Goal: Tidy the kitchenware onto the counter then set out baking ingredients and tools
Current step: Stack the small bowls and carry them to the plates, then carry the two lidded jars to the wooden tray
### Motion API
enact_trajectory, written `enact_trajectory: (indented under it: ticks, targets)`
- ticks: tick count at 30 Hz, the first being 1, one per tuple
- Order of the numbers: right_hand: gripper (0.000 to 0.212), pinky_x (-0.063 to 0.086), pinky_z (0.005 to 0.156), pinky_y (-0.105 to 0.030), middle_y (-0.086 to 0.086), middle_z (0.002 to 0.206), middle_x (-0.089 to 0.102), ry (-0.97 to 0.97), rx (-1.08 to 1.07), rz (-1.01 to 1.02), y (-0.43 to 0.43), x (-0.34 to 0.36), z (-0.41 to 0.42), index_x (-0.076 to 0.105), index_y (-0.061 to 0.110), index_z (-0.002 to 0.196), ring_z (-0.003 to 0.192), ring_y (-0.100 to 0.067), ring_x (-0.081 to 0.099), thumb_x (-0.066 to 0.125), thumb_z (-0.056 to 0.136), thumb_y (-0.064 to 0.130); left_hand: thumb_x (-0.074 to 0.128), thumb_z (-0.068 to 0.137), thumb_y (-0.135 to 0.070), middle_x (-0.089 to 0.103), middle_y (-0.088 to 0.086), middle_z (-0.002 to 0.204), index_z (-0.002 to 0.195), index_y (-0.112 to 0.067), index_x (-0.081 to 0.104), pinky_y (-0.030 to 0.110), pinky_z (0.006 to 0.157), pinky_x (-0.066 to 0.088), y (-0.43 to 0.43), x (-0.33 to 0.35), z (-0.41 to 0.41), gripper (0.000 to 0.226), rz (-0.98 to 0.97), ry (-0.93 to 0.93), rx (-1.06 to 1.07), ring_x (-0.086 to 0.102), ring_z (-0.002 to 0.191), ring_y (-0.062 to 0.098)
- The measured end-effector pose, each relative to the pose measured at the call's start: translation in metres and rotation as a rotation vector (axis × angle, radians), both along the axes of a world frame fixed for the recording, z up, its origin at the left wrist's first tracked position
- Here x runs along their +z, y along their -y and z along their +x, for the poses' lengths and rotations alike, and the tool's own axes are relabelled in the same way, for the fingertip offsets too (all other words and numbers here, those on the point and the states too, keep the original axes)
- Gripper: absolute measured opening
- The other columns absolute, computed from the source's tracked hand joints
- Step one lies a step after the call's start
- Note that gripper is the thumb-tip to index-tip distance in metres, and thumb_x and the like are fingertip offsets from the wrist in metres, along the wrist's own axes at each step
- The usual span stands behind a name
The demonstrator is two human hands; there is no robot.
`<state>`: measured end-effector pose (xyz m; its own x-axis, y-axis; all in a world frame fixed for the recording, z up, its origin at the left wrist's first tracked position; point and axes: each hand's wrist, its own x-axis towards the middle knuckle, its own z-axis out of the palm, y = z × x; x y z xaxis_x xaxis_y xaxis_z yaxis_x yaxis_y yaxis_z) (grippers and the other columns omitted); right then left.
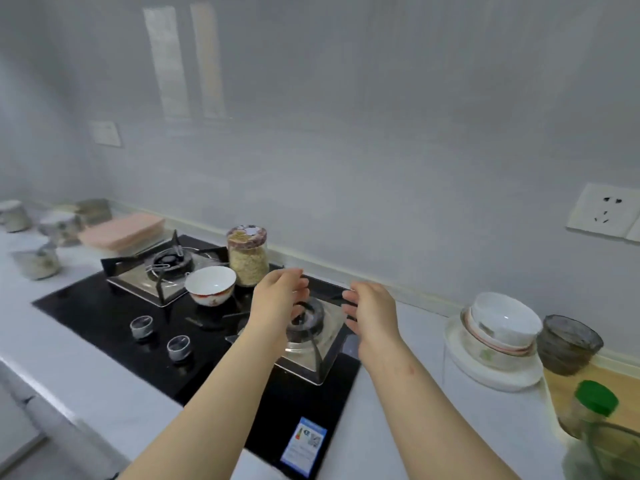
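Oats fill the jar by the stove's back edge. Your left hand and right hand hang loose, empty.

Place: a home kitchen
Cooker: black glass hob with two burners and two knobs
Surface: white surface round the hob, along a grey wall
Ware: bowl and jar of grain on the hob; stacked dishes, a glass and a green-capped bottle at the right; blurred pots far left
Power: socket on the wall
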<state>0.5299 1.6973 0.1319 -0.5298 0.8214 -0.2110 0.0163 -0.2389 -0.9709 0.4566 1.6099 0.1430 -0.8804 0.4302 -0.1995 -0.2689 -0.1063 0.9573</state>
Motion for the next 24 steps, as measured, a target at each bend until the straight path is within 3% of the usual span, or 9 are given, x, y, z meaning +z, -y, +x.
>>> enact_trajectory:
  ticks: [4,8,10,15,19,24]
  targets:
    - [0.009,0.042,0.064,-0.025,-0.001,0.083,0.058,0.0,0.099,-0.018,0.058,0.0,-0.053,0.056,0.015,0.091,0.069,-0.014,0.051,0.048,0.093,0.014,0.05,0.094,-0.015,0.064,0.001,0.089,0.084,-0.022,0.056,0.029,0.079,0.047,0.071,0.003,-0.035,0.014,0.007,0.008,0.103,0.062,0.084,0.013]
    - [0.011,0.045,0.075,-0.031,-0.002,0.09,0.061,0.028,0.279,-0.021,0.159,-0.003,-0.128,0.055,0.015,0.1,0.084,-0.018,0.056,0.047,0.093,0.016,0.053,0.092,-0.017,0.064,0.0,0.084,0.091,-0.018,0.061,0.037,0.09,0.046,0.174,-0.003,-0.09,0.008,-0.022,-0.027,0.262,0.062,0.085,0.015]
    - [0.008,0.048,0.082,-0.035,-0.002,0.093,0.061,0.038,0.343,-0.045,0.201,-0.004,-0.153,0.054,0.017,0.098,0.089,-0.022,0.06,0.047,0.094,0.016,0.054,0.092,-0.019,0.064,0.001,0.085,0.087,-0.02,0.06,0.035,0.089,0.047,0.213,-0.006,-0.112,0.008,-0.062,-0.031,0.306,0.062,0.084,0.015]
    - [0.012,0.048,0.076,-0.03,-0.003,0.097,0.061,0.045,0.483,-0.06,0.3,-0.015,-0.222,0.057,0.017,0.103,0.092,-0.02,0.058,0.048,0.094,0.018,0.052,0.093,-0.019,0.065,0.001,0.088,0.087,-0.021,0.06,0.033,0.085,0.048,0.318,-0.017,-0.17,0.01,-0.097,-0.02,0.408,0.063,0.085,0.014]
    - [0.012,0.047,0.07,-0.028,-0.004,0.096,0.059,0.04,0.581,-0.05,0.371,-0.018,-0.269,0.056,0.014,0.101,0.091,-0.02,0.058,0.046,0.095,0.016,0.051,0.093,-0.019,0.064,0.001,0.089,0.092,-0.018,0.059,0.026,0.073,0.045,0.388,-0.021,-0.211,0.008,-0.102,-0.024,0.477,0.061,0.081,0.012]
    - [0.01,0.043,0.067,-0.027,-0.001,0.086,0.057,0.064,0.668,-0.065,0.433,-0.025,-0.33,0.056,0.015,0.091,0.078,-0.016,0.054,0.047,0.092,0.014,0.049,0.093,-0.015,0.062,-0.001,0.081,0.089,-0.018,0.059,0.027,0.071,0.043,0.453,-0.028,-0.261,0.011,-0.093,-0.005,0.567,0.059,0.074,0.012]
